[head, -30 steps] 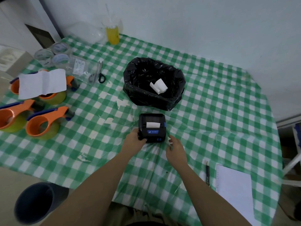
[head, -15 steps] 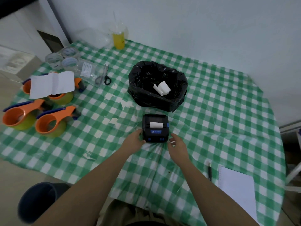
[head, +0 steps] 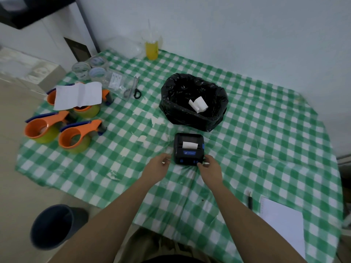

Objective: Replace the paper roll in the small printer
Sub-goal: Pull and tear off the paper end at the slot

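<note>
The small black printer stands on the table, which is covered with a green and white checked cloth, directly between the two hands. A strip of white paper comes out of its top slot. The left hand is just beside the printer's left lower corner, its grip loosely curled and empty; whether the fingers touch the case cannot be told. The right hand touches the right front corner with its fingertips, a light grip that closes around nothing. Beyond both hands, behind the printer, sits a bin lined with a black bag, and a white paper roll lies inside it.
</note>
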